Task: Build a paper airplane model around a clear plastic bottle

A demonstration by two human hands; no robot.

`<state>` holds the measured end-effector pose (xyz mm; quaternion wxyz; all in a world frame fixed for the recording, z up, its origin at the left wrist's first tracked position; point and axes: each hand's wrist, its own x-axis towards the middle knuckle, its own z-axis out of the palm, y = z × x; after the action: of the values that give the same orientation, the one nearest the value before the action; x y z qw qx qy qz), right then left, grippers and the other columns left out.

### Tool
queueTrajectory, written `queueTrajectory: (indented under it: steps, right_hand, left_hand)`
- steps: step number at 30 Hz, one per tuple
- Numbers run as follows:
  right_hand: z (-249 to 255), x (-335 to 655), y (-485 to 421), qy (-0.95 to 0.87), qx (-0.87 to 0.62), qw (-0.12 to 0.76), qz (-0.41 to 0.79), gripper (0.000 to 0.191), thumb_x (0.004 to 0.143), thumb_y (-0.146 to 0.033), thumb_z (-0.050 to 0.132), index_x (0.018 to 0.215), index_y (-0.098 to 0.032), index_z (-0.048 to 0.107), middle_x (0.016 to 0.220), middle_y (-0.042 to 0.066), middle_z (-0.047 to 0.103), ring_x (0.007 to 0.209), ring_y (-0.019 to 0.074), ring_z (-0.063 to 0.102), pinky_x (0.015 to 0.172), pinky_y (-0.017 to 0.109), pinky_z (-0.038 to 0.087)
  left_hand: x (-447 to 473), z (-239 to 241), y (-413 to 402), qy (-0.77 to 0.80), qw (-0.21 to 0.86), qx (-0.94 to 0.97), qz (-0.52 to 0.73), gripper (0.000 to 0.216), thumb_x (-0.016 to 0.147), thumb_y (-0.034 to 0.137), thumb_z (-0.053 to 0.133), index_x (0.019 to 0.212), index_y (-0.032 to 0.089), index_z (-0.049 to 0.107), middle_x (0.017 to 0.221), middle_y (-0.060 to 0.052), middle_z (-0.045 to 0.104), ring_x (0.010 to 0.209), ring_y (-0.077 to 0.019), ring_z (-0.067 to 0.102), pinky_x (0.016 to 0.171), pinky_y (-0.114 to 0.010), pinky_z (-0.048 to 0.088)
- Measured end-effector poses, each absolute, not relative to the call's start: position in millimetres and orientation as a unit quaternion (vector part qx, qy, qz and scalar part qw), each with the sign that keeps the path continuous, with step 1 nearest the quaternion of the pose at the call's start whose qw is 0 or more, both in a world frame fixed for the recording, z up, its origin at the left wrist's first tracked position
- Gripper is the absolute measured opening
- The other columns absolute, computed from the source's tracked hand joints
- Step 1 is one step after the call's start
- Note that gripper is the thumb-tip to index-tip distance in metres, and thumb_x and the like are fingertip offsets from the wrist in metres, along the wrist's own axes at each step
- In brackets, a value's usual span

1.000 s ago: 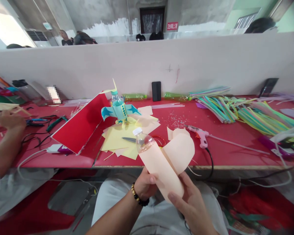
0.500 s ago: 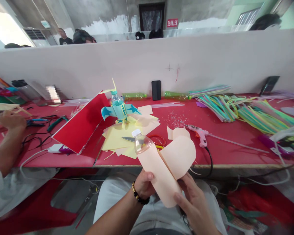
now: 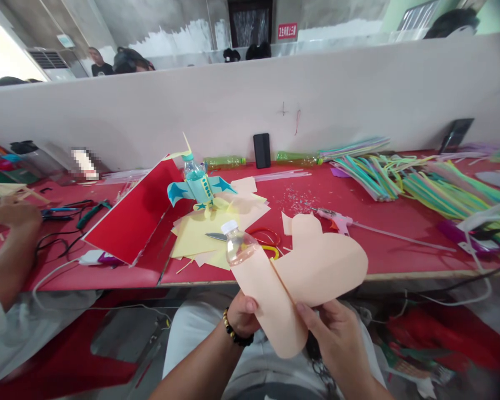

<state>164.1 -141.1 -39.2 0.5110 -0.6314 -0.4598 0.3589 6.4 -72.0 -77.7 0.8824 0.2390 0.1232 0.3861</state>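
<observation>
The left hand (image 3: 244, 316), with a dark beaded bracelet (image 3: 232, 331) on its wrist, and the right hand (image 3: 337, 339) are apart, each pinching one lower edge of a peach paper sheet (image 3: 319, 264). The sheet has rounded lobes and a crease down its middle. Its narrower part curves around a clear plastic bottle (image 3: 238, 250) with a white cap, and the bottle's top shows above the paper. Both are held up just in front of the red tabletop (image 3: 385, 256). Beyond the paper lie scissors (image 3: 215, 236) on loose yellow paper sheets (image 3: 194, 239), next to a tilted red board (image 3: 129, 214) and a blue-starred bottle rocket model (image 3: 198, 186). To the right are a pink hot glue gun (image 3: 335, 220) and bundles of colored drinking straws (image 3: 445, 189). A black phone (image 3: 261, 150) stands upright against the low partition (image 3: 250, 94). At far left, a co-worker's hand (image 3: 14, 214) holds a pale paper piece.
</observation>
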Motion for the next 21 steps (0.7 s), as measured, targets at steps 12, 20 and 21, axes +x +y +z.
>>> queueTrajectory:
  steps: [12,20,21]
  right_hand:
    - [-47.1,169.9,-140.0,-0.436,-0.599,0.520,0.425,0.024,0.076,-0.038,0.067,0.080,-0.015,0.073,0.068,0.006,0.069,0.070,0.0224,0.063,0.065,0.030,0.051]
    - [-44.6,167.2,-140.0,-0.360,-0.562,0.539,0.513,0.023,0.072,-0.036,0.072,0.084,-0.016,0.074,0.073,0.006,0.071,0.069,0.0203,0.062,0.065,0.028,0.050]
    - [-45.5,167.0,-139.8,-0.350,-0.552,0.544,0.526,0.022,0.072,-0.035,0.073,0.084,-0.017,0.074,0.072,0.005,0.070,0.068,0.0194,0.061,0.065,0.028,0.049]
  left_hand:
    - [10.3,-73.7,-70.9,0.111,0.878,0.246,0.395,0.080,0.054,0.035,0.079,0.127,0.014,0.056,0.098,-0.013,0.073,0.098,-0.0333,0.066,0.079,-0.041,0.054]
    - [10.4,-78.4,-73.1,0.131,0.878,0.207,0.411,0.075,0.054,0.030,0.077,0.125,0.016,0.058,0.094,-0.011,0.074,0.098,-0.0331,0.066,0.079,-0.041,0.054]
    - [10.4,-78.9,-73.2,0.132,0.879,0.202,0.412,0.075,0.054,0.030,0.077,0.125,0.016,0.058,0.094,-0.011,0.074,0.097,-0.0329,0.066,0.079,-0.041,0.054]
